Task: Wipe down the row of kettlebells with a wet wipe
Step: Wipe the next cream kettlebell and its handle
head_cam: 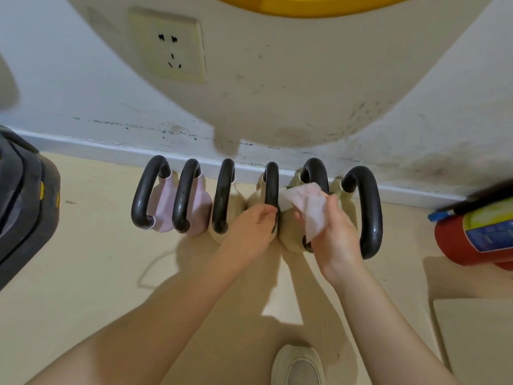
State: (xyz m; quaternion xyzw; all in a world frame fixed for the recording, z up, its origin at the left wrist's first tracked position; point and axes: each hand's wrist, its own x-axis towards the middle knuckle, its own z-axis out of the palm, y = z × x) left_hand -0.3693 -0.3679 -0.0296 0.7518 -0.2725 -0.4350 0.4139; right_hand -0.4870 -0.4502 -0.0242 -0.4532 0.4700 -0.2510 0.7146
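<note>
Six kettlebells (222, 195) in a row on floor (97, 259), backs vs wall (83, 93). Socket (169, 45) on wall above row's left end. Fire extinguisher (477, 234) on floor to right; shoe (298, 365) in front, near camera.

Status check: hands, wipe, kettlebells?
Left hand grips fourth kettlebell's handle. Right hand holds wipe on fifth kettlebell. Nothing in the way.

I see a gym corner, kettlebells (222, 195) lined along a scuffed wall (277, 107), red extinguisher (472, 234), wall socket (169, 48)
</note>
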